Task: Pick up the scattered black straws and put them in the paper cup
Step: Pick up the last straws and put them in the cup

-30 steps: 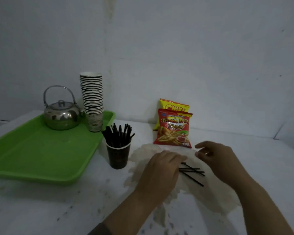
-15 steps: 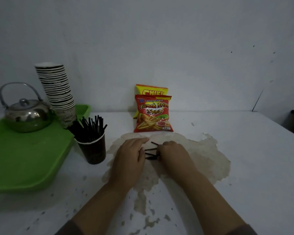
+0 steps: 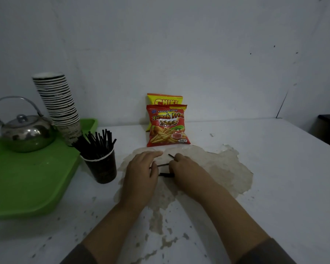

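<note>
A few loose black straws [image 3: 163, 165] lie on the white table, on a worn bare patch, between my two hands. My left hand [image 3: 141, 173] rests palm down on their left ends. My right hand [image 3: 187, 171] covers their right ends, fingers curled on them; one straw tip pokes out beyond its fingers. How many straws lie under the hands is hidden. A dark paper cup [image 3: 101, 166] stands left of my left hand, filled with several upright black straws [image 3: 96, 143].
A green tray [image 3: 27, 178] at the left carries a steel kettle [image 3: 25, 131] and a tall stack of paper cups [image 3: 58, 105]. Two snack bags [image 3: 168, 125] lean on the wall behind the hands. The table's right edge [image 3: 312, 136] meets something dark.
My hands have closed in from either side on the loose straws and gathered them together. The camera has swung right, so the tray and cup sit further left.
</note>
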Available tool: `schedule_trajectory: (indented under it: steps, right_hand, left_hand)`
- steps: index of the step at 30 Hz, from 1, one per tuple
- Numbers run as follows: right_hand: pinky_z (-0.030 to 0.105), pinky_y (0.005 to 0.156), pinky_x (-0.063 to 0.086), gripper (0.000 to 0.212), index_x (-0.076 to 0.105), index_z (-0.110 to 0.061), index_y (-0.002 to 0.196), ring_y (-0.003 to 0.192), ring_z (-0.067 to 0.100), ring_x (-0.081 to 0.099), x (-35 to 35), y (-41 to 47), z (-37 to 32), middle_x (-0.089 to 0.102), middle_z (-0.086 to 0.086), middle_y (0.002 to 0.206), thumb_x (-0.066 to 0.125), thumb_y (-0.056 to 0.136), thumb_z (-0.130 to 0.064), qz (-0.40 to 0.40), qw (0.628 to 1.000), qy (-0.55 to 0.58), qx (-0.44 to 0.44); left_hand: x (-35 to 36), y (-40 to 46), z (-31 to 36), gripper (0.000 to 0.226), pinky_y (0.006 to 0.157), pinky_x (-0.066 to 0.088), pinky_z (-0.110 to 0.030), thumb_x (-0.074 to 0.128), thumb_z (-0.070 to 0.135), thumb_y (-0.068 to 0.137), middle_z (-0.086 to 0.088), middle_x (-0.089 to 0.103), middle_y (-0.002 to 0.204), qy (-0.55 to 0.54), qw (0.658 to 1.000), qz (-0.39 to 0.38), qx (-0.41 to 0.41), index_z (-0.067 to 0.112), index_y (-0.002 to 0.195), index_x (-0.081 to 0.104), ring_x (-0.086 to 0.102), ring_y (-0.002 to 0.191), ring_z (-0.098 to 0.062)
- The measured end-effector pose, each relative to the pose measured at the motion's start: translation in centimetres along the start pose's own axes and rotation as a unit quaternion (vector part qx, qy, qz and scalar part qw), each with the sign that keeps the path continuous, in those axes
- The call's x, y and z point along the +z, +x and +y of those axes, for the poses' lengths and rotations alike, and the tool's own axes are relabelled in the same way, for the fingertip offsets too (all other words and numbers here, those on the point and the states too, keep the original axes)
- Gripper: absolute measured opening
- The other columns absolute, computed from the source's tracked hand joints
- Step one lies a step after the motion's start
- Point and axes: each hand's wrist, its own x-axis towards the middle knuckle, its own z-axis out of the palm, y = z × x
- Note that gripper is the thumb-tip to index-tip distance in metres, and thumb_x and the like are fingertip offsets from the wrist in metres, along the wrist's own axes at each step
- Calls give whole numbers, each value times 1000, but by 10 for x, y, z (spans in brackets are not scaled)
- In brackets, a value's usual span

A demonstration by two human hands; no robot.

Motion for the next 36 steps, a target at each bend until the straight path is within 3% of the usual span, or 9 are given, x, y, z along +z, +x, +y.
schedule_trajectory:
  steps: [8,17,21,24,26,29,32,34,36]
  right_hand:
    - [33,84,43,22,56,-3,109,97,26,52,-3,-2,-7,59,16,108,44,94,-14,-32,999,-37,-17]
    - [32,85,44,24,56,-3,110,98,24,52,1,1,-6,59,15,111,44,94,-15,-42,999,-6,18]
    - [19,65,40,22,55,-6,111,80,18,51,-14,1,-2,62,12,105,46,92,-14,-42,991,97,78]
    - [17,53,36,15,58,-8,101,71,15,52,-34,-6,12,63,9,92,46,93,-11,21,971,217,93]
    - [23,58,46,13,57,-9,96,66,16,54,-47,-12,22,60,6,80,44,93,-7,73,927,347,119]
    - [30,67,54,20,58,0,105,65,19,56,-63,-18,37,58,7,72,41,95,-1,118,797,577,134]
    - [26,65,56,21,60,2,104,66,16,62,-74,-23,52,60,7,73,41,95,1,138,688,701,127]
    - [30,70,56,20,60,-1,98,69,18,65,-78,-25,58,61,7,75,40,95,0,137,653,734,126]
    - [34,75,55,20,59,-3,94,74,23,65,-80,-27,60,61,9,77,38,96,0,135,640,745,130]
  left_hand:
    - [-4,0,1,31,90,43,-27,51,-2,86,-4,65,111,-9,1000,17,-4,15,110,62,55,103,-16]
    - [-7,-1,1,29,89,46,-30,50,-3,87,-3,65,107,-33,998,43,-18,13,108,63,56,102,-14]
    - [-7,-1,0,30,89,46,-29,49,-3,87,-2,65,107,-40,998,44,-20,13,107,63,55,103,-14]
    - [-6,-1,0,29,89,45,-28,50,-1,87,0,65,108,-43,998,37,-25,16,107,63,54,103,-11]
    - [-4,-1,-1,29,89,45,-27,51,2,88,1,65,109,-39,999,21,-22,18,109,63,55,102,-11]
    - [1,0,-2,29,92,45,-32,53,7,88,0,64,112,6,999,-31,-6,20,112,62,55,105,-15]
    - [7,4,2,29,95,41,-32,54,15,89,0,62,117,66,995,-74,-1,21,117,60,52,109,-17]
    - [12,7,9,29,94,40,-31,53,18,90,0,61,119,88,994,-72,4,19,119,59,51,109,-17]
    - [18,10,14,30,93,42,-30,52,18,92,-1,61,119,108,992,-69,5,18,120,58,51,108,-17]
